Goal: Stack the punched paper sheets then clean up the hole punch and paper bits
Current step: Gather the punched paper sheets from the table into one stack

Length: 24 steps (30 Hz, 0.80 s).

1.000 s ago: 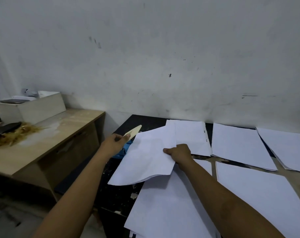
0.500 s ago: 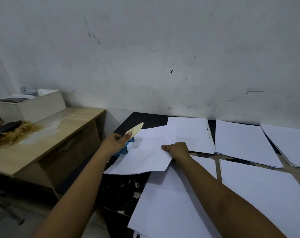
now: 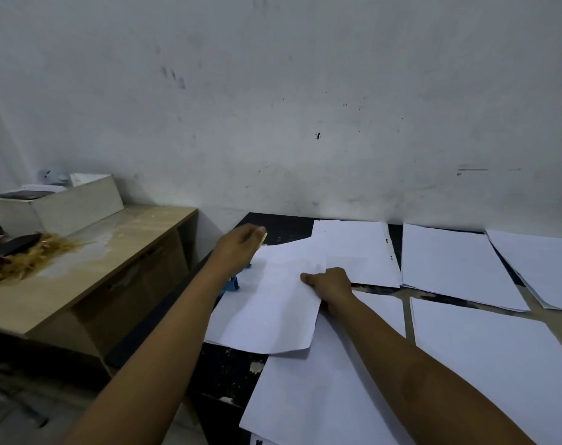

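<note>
A wooden side desk (image 3: 90, 271) bears a pale box (image 3: 64, 207) and what may be straw-like shavings (image 3: 29, 260).

A white sheet (image 3: 273, 303) lies skewed on the black table, its far-left edge tucked into the punch (image 3: 233, 284), a blue one mostly hidden under an arm, with a cream handle end showing. Other white sheets lie flat around: one (image 3: 360, 252) behind with two punched holes, more (image 3: 456, 264) to the right, one (image 3: 321, 396) nearest.
</note>
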### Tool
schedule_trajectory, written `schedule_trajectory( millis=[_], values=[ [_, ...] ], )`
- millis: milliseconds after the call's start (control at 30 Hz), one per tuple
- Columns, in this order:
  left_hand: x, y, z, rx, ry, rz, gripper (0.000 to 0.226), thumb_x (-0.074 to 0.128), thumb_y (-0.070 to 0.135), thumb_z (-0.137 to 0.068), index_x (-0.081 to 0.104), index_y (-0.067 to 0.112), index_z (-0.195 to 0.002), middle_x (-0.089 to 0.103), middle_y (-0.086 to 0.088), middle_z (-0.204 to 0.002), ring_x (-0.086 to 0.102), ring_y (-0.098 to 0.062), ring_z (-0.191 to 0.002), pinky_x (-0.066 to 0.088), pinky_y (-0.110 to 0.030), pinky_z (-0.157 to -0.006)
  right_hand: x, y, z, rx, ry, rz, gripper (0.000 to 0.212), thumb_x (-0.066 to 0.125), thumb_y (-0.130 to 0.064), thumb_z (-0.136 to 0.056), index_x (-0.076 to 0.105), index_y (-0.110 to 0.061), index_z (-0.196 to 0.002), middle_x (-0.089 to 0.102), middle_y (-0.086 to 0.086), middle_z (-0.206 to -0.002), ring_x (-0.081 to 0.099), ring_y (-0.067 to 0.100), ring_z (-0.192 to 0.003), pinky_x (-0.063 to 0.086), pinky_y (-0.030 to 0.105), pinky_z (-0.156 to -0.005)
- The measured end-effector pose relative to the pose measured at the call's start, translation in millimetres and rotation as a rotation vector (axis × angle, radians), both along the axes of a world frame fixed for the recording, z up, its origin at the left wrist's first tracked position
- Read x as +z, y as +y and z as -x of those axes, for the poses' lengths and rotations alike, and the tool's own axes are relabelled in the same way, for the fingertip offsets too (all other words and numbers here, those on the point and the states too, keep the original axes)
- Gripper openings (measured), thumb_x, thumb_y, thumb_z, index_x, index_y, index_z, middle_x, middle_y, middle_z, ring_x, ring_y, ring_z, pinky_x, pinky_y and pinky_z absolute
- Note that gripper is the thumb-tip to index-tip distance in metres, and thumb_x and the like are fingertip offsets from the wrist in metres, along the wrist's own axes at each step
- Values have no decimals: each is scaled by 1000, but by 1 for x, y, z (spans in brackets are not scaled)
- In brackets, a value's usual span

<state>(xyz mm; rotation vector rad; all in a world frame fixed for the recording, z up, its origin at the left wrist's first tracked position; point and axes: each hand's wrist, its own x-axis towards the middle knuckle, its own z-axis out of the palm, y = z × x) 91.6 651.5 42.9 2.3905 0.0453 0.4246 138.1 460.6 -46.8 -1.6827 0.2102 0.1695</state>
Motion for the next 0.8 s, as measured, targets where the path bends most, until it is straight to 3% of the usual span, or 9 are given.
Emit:
schedule_trajectory(
  millis=[133, 267, 400, 467, 567, 633, 800],
  values=[
    [3, -12, -22, -54, 17, -63, 46, 37, 53, -100, 64, 19, -114, 61, 7, -100, 53, -10, -89, 38, -27, -74, -3, 2, -4, 10, -3, 22, 58, 85, -31, -60, 67, -1, -106, 72, 15, -103, 69, 35, -91, 59, 46, -84],
    [1, -16, -35, -40, 45, -109, 48, 37, 54, -100, 64, 16, -111, 61, 7, -96, 54, -11, -85, 42, -26, -71, 0, 1, -5, 12, -25, 73, 53, 85, -31, -66, 67, -2, -106, 71, 13, -103, 68, 33, -93, 58, 44, -86],
    [-11, -16, -41, -45, 89, -187, 50, 34, 49, -102, 62, 8, -109, 63, -5, -105, 59, -23, -97, 49, -40, -89, 4, 2, -4, 11, -18, 84, 48, 83, -28, -71, 66, -2, -107, 70, 13, -104, 68, 33, -95, 58, 45, -87],
    [-18, -14, -41, -49, 60, -192, 45, 33, 46, -103, 60, 13, -119, 61, -5, -118, 58, -25, -109, 46, -43, -99, 6, 1, -4, 11, -4, 74, 47, 83, -26, -72, 64, -2, -107, 69, 13, -105, 67, 34, -96, 58, 46, -87],
    [-22, -16, -39, -74, 50, -157, 51, 30, 44, -105, 42, 16, -146, 45, -4, -149, 40, -24, -138, 30, -39, -113, 7, 0, -6, 13, -8, 92, 38, 82, -25, -75, 61, -5, -100, 68, 12, -104, 67, 34, -98, 57, 45, -89],
    [-27, -21, -39, -84, 100, -195, 57, 26, 47, -104, 31, 17, -153, 31, -1, -158, 24, -22, -147, 18, -40, -119, 7, 0, -6, 19, -4, 105, 36, 82, -25, -76, 58, -7, -97, 66, 10, -101, 66, 33, -98, 57, 45, -89],
    [-68, -39, -39, -79, 209, -592, 76, 5, 61, -98, 15, 14, -156, 12, -2, -164, 2, -19, -152, 4, -44, -123, 5, 0, -14, 35, -26, 124, 44, 81, -30, -74, 66, -5, -107, 71, 11, -104, 68, 31, -94, 58, 43, -87]
  ],
)
